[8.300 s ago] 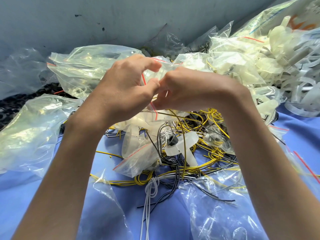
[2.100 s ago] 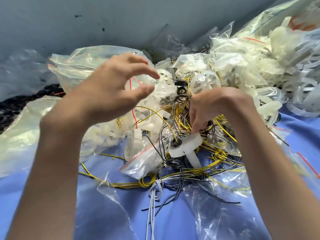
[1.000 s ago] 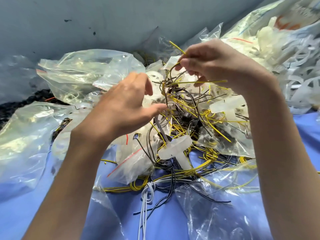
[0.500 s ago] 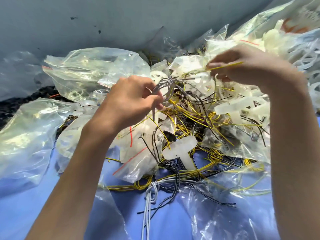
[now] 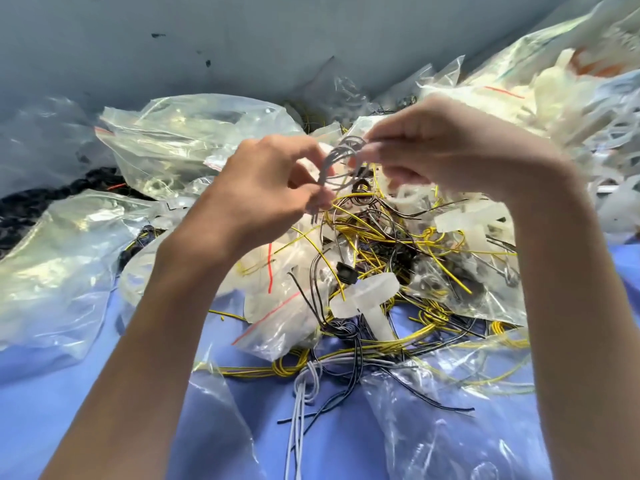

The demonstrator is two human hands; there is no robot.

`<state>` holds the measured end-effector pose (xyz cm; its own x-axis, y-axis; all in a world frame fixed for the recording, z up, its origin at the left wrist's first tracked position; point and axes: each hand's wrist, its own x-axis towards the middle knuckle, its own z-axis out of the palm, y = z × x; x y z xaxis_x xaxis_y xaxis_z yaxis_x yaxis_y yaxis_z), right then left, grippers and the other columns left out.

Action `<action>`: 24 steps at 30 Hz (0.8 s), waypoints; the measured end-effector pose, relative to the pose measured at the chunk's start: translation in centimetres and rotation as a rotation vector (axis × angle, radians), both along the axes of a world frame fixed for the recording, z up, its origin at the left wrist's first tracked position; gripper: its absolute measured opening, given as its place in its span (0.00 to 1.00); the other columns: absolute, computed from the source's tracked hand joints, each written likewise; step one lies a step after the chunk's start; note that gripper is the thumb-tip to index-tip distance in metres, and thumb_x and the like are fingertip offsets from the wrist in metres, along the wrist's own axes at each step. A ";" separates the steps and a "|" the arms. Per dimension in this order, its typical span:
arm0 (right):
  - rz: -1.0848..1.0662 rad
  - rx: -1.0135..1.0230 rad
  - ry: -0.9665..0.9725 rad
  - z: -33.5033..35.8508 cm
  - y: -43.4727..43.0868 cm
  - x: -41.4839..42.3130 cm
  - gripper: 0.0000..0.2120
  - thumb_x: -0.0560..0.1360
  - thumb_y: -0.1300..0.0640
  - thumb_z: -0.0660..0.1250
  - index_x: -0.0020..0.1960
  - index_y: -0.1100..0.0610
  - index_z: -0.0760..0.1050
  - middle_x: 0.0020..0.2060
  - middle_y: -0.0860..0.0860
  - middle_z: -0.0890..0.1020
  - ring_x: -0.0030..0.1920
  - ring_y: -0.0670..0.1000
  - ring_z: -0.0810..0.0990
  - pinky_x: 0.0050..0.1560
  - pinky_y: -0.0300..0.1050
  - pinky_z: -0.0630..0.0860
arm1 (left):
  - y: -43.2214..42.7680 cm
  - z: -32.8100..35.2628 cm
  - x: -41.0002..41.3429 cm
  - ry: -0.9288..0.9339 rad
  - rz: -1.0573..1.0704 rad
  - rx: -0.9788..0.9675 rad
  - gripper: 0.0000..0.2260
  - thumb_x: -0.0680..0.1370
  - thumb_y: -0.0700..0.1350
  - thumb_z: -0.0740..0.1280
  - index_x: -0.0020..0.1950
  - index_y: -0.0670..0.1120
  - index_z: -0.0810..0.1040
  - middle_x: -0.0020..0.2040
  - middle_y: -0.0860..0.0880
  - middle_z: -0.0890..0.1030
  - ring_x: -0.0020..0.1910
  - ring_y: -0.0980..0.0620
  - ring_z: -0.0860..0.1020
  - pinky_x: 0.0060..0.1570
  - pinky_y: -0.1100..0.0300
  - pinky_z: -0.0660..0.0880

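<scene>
1. Two hands meet above the middle of the pile. The left hand [image 5: 266, 188] pinches the lower part of a small coil of grey wire [image 5: 341, 161] with curled fingers. The right hand [image 5: 446, 150] grips the coil's upper loops between thumb and forefinger, though motion blur softens the fingertips.
2. The coil is held in the air between the two hands, over a tangle of yellow wires [image 5: 374, 233] and black leads.
3. The bench [image 5: 52, 410] is covered in blue cloth. Clear plastic bags [image 5: 194, 133] lie across its left and far side, and more lie at the near right.
4. A white T-shaped plastic part [image 5: 363, 296] rests on the near edge of the tangle, with white wires [image 5: 301, 393] trailing towards the near edge.
5. A plain grey wall [image 5: 242, 36] with a few dark marks stands behind, and pale plastic parts [image 5: 571, 91] are heaped at the far right.
6. Half a second earlier the right hand was well apart, pinching a yellow wire further right. It has since come left to the grey coil, which the left hand already held.
</scene>
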<state>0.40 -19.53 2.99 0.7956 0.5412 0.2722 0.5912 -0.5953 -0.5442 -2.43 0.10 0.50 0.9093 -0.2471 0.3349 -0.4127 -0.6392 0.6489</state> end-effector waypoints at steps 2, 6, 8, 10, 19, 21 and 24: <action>-0.040 0.127 -0.037 0.3 -0.3 0.1 0.18 0.80 0.54 0.62 0.33 0.46 0.79 0.23 0.43 0.67 0.26 0.43 0.66 0.30 0.35 0.71 | 0.1 0.0 0.0 0.015 -0.001 0.027 0.06 0.73 0.39 0.72 0.42 0.50 0.79 0.34 0.52 0.84 0.35 0.56 0.82 0.45 0.59 0.78; -0.171 0.093 -0.261 0.3 -0.7 0.4 0.11 0.79 0.56 0.62 0.40 0.51 0.79 0.27 0.47 0.70 0.30 0.49 0.69 0.31 0.43 0.63 | 0.4 0.1 0.2 0.002 0.053 0.078 0.08 0.73 0.40 0.72 0.38 0.53 0.80 0.33 0.54 0.83 0.28 0.65 0.76 0.35 0.68 0.73; -0.227 0.105 -0.324 0.1 -1.0 0.5 0.10 0.78 0.57 0.63 0.40 0.53 0.78 0.27 0.48 0.72 0.30 0.52 0.71 0.30 0.41 0.65 | 1.1 0.2 0.4 0.014 0.077 0.109 0.09 0.73 0.41 0.72 0.36 0.54 0.81 0.32 0.56 0.83 0.29 0.66 0.75 0.36 0.68 0.72; -0.245 0.126 -0.318 -0.2 -1.1 0.5 0.11 0.78 0.59 0.63 0.39 0.56 0.79 0.26 0.48 0.72 0.26 0.47 0.69 0.27 0.36 0.64 | 1.5 0.2 0.5 0.038 0.088 0.150 0.08 0.73 0.42 0.72 0.35 0.54 0.82 0.32 0.57 0.83 0.31 0.65 0.77 0.39 0.65 0.73; -0.053 0.350 -0.010 -0.1 1.2 0.2 0.14 0.83 0.56 0.53 0.38 0.54 0.66 0.38 0.50 0.82 0.40 0.50 0.85 0.38 0.44 0.81 | 0.6 1.0 -0.2 0.068 0.117 0.015 0.12 0.72 0.63 0.68 0.45 0.57 0.84 0.42 0.57 0.84 0.45 0.62 0.80 0.46 0.65 0.73; -0.045 0.356 -0.021 0.0 1.4 0.1 0.14 0.83 0.56 0.54 0.39 0.53 0.66 0.39 0.51 0.83 0.41 0.51 0.85 0.39 0.48 0.81 | 0.5 1.2 -0.2 -0.029 0.211 -0.004 0.16 0.70 0.64 0.68 0.49 0.55 0.84 0.43 0.56 0.84 0.45 0.58 0.81 0.46 0.62 0.72; -0.054 0.321 -0.020 0.1 1.3 -0.1 0.14 0.83 0.56 0.54 0.39 0.53 0.67 0.39 0.51 0.83 0.41 0.50 0.85 0.42 0.50 0.82 | 0.7 1.4 -0.3 -0.135 0.258 -0.023 0.12 0.72 0.56 0.72 0.53 0.56 0.81 0.41 0.60 0.81 0.40 0.57 0.80 0.44 0.62 0.73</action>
